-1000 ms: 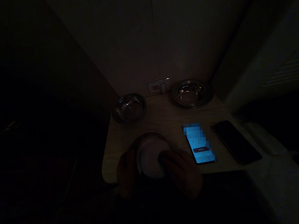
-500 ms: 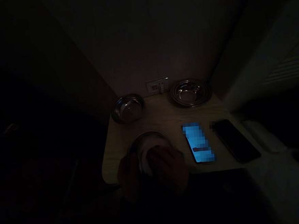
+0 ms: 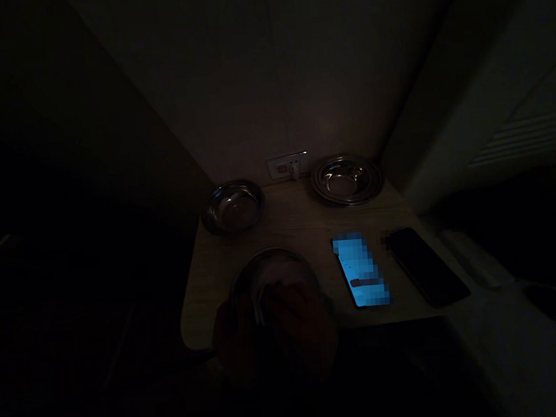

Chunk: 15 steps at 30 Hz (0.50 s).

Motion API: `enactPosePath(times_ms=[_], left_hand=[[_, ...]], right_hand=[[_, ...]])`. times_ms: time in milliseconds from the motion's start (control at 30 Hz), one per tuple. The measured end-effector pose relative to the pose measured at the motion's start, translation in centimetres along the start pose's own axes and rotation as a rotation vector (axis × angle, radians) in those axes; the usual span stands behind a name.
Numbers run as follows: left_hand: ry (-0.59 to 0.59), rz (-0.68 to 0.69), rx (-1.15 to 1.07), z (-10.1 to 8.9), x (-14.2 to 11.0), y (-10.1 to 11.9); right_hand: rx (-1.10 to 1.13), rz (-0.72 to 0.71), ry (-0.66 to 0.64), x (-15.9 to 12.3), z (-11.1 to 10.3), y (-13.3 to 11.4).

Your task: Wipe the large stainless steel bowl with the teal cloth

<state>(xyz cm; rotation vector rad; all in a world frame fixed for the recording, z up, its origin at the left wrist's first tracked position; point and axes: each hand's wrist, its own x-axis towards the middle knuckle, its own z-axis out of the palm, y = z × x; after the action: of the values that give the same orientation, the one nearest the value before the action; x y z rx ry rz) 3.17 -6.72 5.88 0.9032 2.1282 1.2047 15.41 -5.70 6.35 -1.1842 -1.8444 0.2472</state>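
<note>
A round metal bowl [image 3: 282,265] sits at the front of the small wooden table, tilted toward me. My left hand [image 3: 234,348] grips its left rim, the thumb side near the inner wall. Inside the bowl, my right hand [image 3: 302,331] presses its bent fingers against the surface. A faint pale-green edge shows beside that hand, but darkness hides what it belongs to. Low light blurs the fingers of both hands.
Another metal bowl [image 3: 233,206] stands back left, and stacked metal dishes [image 3: 346,179] stand back right. A lit phone [image 3: 362,272] and a dark phone [image 3: 428,264] lie to the right. A wall socket [image 3: 288,165] holds a plug behind the table [image 3: 291,217].
The view has shifted slightly, moving the table a little left and down. My right hand has moved slightly within the bowl. The hands look darker now.
</note>
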Motion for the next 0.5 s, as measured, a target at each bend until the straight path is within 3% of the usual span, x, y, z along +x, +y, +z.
enactPosePath(times_ms=[333,500], left_hand=[[0.042,0.036,0.01,0.0,-0.6,0.0],[0.078,0.066,0.01,0.0,-0.6,0.0]], right_hand=[[0.015,-0.066,0.058,0.1,0.4,0.8],[-0.007,-0.002,0.087,0.9,0.5,0.0]])
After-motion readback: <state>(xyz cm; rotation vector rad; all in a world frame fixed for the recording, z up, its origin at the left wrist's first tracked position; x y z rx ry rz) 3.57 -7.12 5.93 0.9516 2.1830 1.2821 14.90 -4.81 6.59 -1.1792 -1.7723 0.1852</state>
